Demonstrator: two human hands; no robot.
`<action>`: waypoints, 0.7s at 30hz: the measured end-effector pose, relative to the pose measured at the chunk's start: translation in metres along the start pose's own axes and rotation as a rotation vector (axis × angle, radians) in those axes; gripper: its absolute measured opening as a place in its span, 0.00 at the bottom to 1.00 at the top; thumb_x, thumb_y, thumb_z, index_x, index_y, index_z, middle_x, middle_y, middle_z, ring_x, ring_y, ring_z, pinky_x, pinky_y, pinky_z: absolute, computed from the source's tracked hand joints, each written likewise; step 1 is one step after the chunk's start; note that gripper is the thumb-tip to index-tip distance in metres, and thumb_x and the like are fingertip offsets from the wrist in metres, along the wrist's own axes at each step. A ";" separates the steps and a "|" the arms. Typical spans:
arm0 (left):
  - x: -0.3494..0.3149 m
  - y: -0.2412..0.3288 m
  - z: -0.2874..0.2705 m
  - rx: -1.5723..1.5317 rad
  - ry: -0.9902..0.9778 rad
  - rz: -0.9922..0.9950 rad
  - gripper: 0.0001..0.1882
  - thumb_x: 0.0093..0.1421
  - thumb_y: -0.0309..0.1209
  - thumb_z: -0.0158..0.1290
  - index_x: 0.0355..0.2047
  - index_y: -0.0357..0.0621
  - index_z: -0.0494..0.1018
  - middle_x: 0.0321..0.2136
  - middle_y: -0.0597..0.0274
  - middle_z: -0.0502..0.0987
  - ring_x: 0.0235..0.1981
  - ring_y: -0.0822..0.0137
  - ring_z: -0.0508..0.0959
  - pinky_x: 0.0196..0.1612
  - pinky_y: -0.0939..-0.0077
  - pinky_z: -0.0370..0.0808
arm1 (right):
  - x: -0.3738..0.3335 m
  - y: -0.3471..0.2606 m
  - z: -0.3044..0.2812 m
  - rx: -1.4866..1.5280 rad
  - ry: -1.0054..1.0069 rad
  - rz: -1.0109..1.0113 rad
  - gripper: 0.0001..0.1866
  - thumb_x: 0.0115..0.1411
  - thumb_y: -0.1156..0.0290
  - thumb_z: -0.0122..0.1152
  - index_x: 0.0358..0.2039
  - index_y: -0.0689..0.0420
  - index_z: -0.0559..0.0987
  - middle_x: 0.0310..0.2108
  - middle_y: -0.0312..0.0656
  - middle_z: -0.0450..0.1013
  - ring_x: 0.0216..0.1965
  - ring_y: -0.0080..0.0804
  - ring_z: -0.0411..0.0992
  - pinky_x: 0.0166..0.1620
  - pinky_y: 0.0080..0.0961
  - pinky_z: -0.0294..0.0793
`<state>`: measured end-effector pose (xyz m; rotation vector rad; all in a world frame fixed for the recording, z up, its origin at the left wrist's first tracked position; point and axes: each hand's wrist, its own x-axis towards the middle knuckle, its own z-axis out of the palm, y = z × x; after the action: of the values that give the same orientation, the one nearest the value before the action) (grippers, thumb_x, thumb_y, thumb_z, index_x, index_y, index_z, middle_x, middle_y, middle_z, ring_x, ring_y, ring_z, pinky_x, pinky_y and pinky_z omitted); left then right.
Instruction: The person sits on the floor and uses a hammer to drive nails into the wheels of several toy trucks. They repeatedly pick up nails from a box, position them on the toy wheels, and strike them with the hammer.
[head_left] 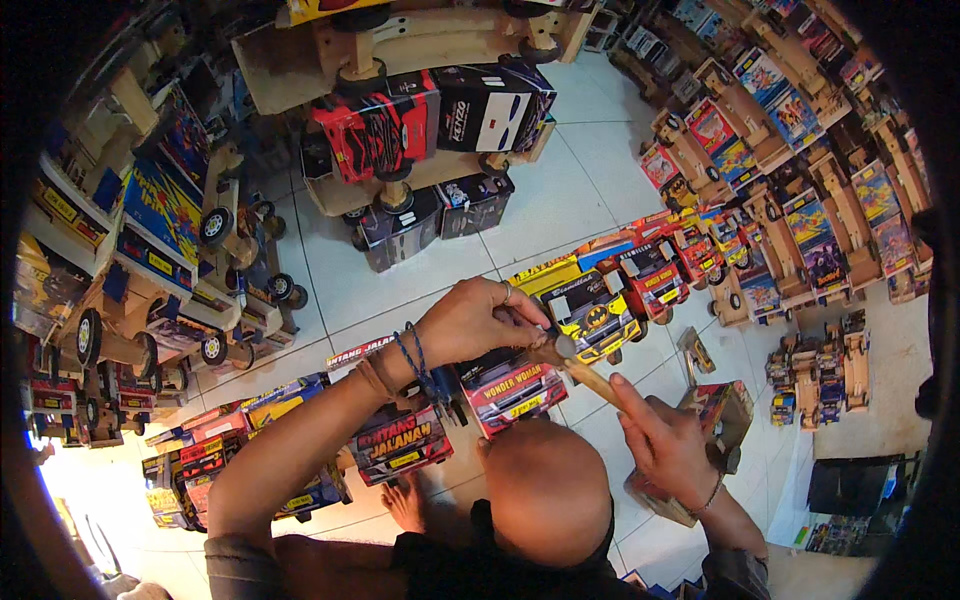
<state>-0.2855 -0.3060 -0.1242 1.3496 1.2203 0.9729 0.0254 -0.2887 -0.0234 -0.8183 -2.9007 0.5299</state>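
My left hand [480, 322] reaches across the middle, its fingers pinched together above the back of a pink toy truck [515, 392]. Whatever sits between those fingertips is too small or hidden to name. In my right hand [668, 448] is a hammer [592, 382], gripped by its wooden handle with the index finger stretched along it. The hammer's head is right beside my left fingertips, over the pink truck. A yellow and black toy truck [592, 318] stands just beyond, and a dark red-lettered toy truck [402, 440] to the left. A bare knee [550, 485] hides the area below the pink truck.
Several wooden toy trucks stand in a diagonal row on the white tiled floor [590, 180]. Stacked trucks [160, 240] rise at left, more [790, 200] at right. Larger trucks [385, 125] stand at the back. A printed box-like piece [722, 412] lies beside my right hand.
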 end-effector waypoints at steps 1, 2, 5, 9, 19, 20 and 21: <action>0.001 -0.001 0.000 0.005 -0.007 -0.012 0.11 0.62 0.29 0.64 0.44 0.42 0.83 0.33 0.68 0.84 0.33 0.82 0.78 0.38 0.84 0.75 | 0.000 -0.001 0.000 0.006 -0.005 0.006 0.31 0.62 0.80 0.59 0.66 0.59 0.68 0.25 0.48 0.75 0.22 0.43 0.75 0.27 0.36 0.74; 0.001 -0.001 0.000 0.000 -0.008 -0.011 0.11 0.62 0.29 0.64 0.44 0.42 0.84 0.33 0.68 0.84 0.33 0.82 0.78 0.38 0.84 0.75 | 0.001 -0.001 0.002 0.026 0.029 -0.021 0.31 0.62 0.80 0.59 0.67 0.58 0.68 0.25 0.47 0.75 0.22 0.43 0.74 0.27 0.36 0.74; 0.001 0.002 -0.001 0.009 -0.019 -0.048 0.11 0.61 0.30 0.65 0.44 0.42 0.84 0.33 0.67 0.84 0.34 0.81 0.79 0.39 0.83 0.75 | 0.000 0.001 0.010 0.021 0.018 -0.034 0.31 0.63 0.80 0.59 0.68 0.57 0.67 0.24 0.47 0.74 0.21 0.43 0.74 0.27 0.36 0.73; 0.000 0.010 -0.003 0.026 -0.012 -0.056 0.13 0.61 0.33 0.65 0.43 0.41 0.84 0.34 0.66 0.85 0.35 0.80 0.79 0.42 0.82 0.76 | -0.012 0.007 0.024 0.169 0.061 0.118 0.33 0.66 0.74 0.58 0.71 0.53 0.63 0.20 0.42 0.70 0.19 0.37 0.70 0.27 0.34 0.70; -0.006 0.030 0.010 -0.082 0.078 -0.183 0.13 0.61 0.31 0.64 0.42 0.35 0.83 0.34 0.63 0.84 0.34 0.77 0.79 0.41 0.80 0.76 | -0.174 0.101 0.067 0.262 0.630 0.983 0.16 0.68 0.67 0.59 0.53 0.59 0.76 0.35 0.55 0.79 0.34 0.44 0.80 0.39 0.34 0.76; -0.008 0.031 0.009 -0.089 0.077 -0.181 0.12 0.61 0.30 0.64 0.42 0.36 0.83 0.34 0.63 0.83 0.35 0.77 0.79 0.41 0.80 0.75 | -0.196 0.108 0.080 0.174 0.591 0.994 0.17 0.67 0.68 0.60 0.53 0.61 0.76 0.35 0.55 0.79 0.35 0.47 0.80 0.39 0.36 0.76; -0.010 0.032 0.009 -0.091 0.087 -0.185 0.12 0.61 0.29 0.65 0.42 0.37 0.83 0.34 0.64 0.83 0.35 0.77 0.79 0.41 0.80 0.75 | -0.218 0.111 0.095 0.091 0.542 1.000 0.17 0.65 0.69 0.60 0.53 0.62 0.75 0.35 0.56 0.79 0.35 0.51 0.79 0.39 0.39 0.77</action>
<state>-0.2738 -0.3162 -0.0928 1.1119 1.3258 0.9513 0.2505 -0.3424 -0.1477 -1.9938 -1.8178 0.3814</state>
